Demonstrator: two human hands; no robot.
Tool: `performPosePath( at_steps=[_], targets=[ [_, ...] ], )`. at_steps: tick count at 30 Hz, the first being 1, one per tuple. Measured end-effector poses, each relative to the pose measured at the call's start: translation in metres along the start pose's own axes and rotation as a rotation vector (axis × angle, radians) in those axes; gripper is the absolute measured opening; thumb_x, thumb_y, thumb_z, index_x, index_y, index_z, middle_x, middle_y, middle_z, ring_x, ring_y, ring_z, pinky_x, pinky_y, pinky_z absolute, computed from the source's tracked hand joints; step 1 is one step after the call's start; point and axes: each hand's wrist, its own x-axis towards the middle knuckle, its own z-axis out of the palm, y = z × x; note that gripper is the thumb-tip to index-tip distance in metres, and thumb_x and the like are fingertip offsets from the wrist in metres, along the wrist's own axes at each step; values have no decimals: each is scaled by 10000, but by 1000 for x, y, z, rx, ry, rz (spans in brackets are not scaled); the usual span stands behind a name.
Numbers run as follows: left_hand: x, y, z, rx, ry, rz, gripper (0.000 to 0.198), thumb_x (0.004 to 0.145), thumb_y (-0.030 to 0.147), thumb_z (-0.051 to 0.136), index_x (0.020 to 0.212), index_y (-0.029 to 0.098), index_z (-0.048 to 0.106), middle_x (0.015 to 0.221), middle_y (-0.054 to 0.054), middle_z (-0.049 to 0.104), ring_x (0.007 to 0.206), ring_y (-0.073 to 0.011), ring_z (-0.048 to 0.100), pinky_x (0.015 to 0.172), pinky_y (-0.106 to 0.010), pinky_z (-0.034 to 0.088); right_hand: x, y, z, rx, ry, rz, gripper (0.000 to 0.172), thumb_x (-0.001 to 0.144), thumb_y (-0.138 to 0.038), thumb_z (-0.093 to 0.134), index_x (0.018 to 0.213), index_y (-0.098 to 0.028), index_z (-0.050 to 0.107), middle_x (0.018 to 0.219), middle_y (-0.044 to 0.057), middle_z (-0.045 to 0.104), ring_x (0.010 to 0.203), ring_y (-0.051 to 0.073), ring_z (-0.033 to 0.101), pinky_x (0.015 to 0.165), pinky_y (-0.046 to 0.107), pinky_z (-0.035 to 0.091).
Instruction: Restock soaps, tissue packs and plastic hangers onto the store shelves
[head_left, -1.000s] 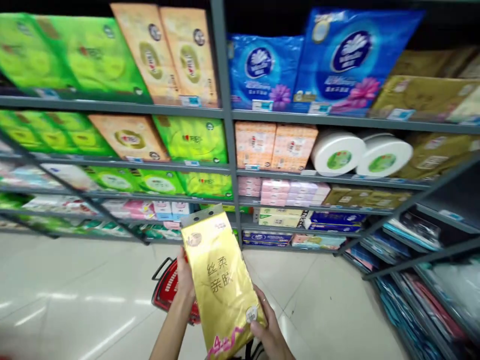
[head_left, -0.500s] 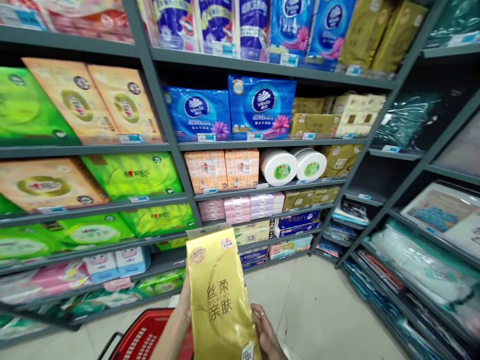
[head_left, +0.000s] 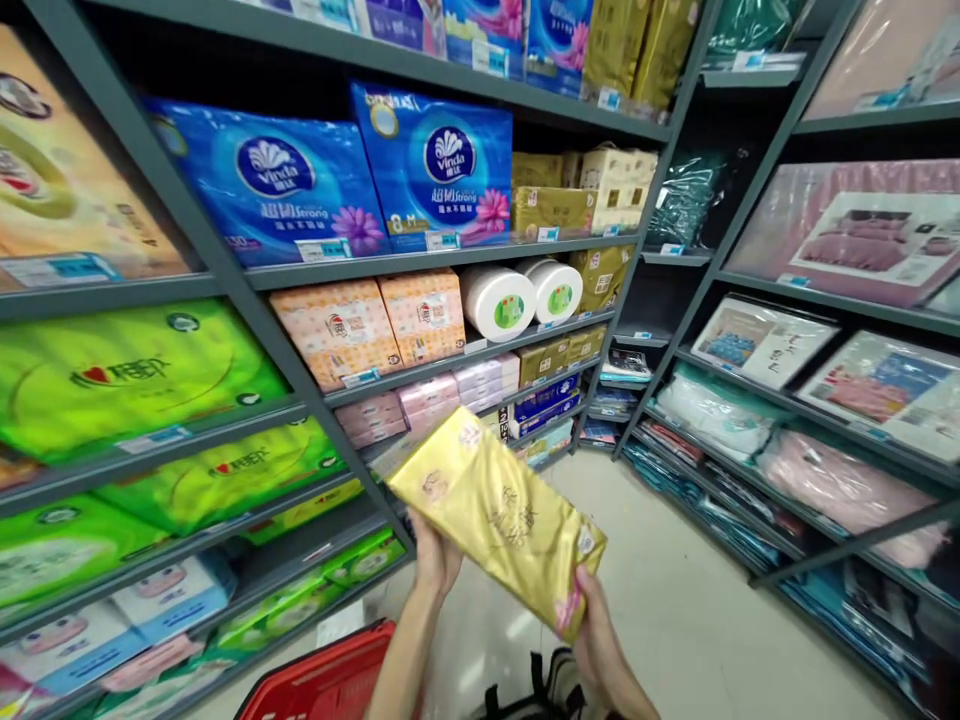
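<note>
A shiny gold pack of tissues with Chinese lettering lies tilted in front of me, its top end pointing up and left. My left hand grips it from underneath near the upper end. My right hand holds its lower right corner. Both hands are closed on the pack, and most of their fingers are hidden behind it.
A red shopping basket sits on the floor at the lower left. Grey shelving with blue, green and orange tissue packs fills the left and centre. Shelves of packaged bedding line the right. Pale floor tiles stretch ahead.
The gold pack has tipped from upright to slanting, its top swinging left. My view has risen and turned right, so the bedding shelves now show and the basket has slid toward the lower edge.
</note>
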Motion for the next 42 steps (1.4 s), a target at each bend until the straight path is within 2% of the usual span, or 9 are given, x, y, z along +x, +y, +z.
performPosePath(
  at_steps=[4, 9, 16, 21, 24, 27, 30, 36, 42],
  targets=[
    [8, 7, 0, -127, -92, 14, 778, 806, 774, 680, 1338, 207, 679, 1443, -154, 675, 1450, -348, 526, 1139, -457, 492, 0, -30, -1, -29, 192, -176, 782, 775, -635, 786, 1426, -241, 608, 1238, 126, 790, 1203, 379, 721, 1062, 570, 563],
    [13, -15, 2, -196, -19, -36, 706, 841, 711, 694, 1354, 226, 681, 1471, -121, 662, 1469, -336, 504, 1135, -417, 495, 10, -62, -10, -151, 212, -317, 875, 739, -536, 871, 1497, -291, 508, 1337, 102, 744, 1150, 336, 745, 1011, 499, 608],
    [37, -53, 21, -63, 50, 46, 681, 826, 574, 795, 1402, 238, 656, 1542, -116, 604, 1502, -355, 467, 1172, -454, 478, 80, -114, -50, -149, 157, -310, 907, 735, -542, 876, 1518, -280, 498, 1357, 119, 729, 1198, 356, 726, 1023, 512, 605],
    [68, -102, 77, 85, 110, 102, 616, 891, 557, 737, 1436, 286, 644, 1579, -82, 576, 1476, -346, 509, 1139, -451, 519, 157, -146, -124, -139, 111, -126, 1028, 764, -602, 839, 1629, -338, 349, 1455, 101, 678, 1262, 366, 699, 980, 495, 631],
    [84, -131, 120, 195, 80, 135, 652, 880, 606, 726, 1422, 249, 664, 1592, -105, 556, 1462, -382, 519, 1142, -483, 517, 209, -166, -172, -155, 192, -28, 1096, 756, -718, 777, 1656, -304, 307, 1387, 113, 724, 1236, 373, 715, 962, 491, 641],
    [93, -145, 154, 327, 145, 145, 738, 847, 655, 732, 1448, 234, 645, 1633, -119, 497, 1493, -413, 472, 1169, -522, 485, 249, -190, -196, -189, 216, 73, 1181, 732, -781, 747, 1661, -213, 290, 1373, 139, 729, 1251, 383, 705, 983, 503, 629],
    [101, -145, 176, 453, 234, 128, 799, 798, 697, 753, 1435, 223, 660, 1607, -127, 528, 1489, -425, 474, 1196, -551, 451, 278, -215, -197, -183, 190, 105, 1248, 690, -783, 778, 1661, -180, 277, 1434, 147, 688, 1317, 390, 657, 1005, 507, 616],
    [151, -142, 209, 536, 201, 118, 742, 823, 683, 740, 1431, 263, 664, 1591, -79, 558, 1497, -397, 473, 1242, -564, 390, 329, -261, -175, -224, 138, 105, 1143, 768, -784, 711, 1671, -265, 240, 1618, 97, 520, 1428, 335, 572, 1018, 430, 620],
    [227, -137, 244, 522, 116, 253, 720, 857, 640, 709, 1460, 255, 635, 1590, -76, 562, 1541, -365, 413, 1289, -512, 321, 373, -337, -137, -334, -16, -179, 1056, 800, -708, 747, 1632, -322, 223, 1420, 81, 681, 1256, 327, 693, 1042, 477, 586]
  ],
)
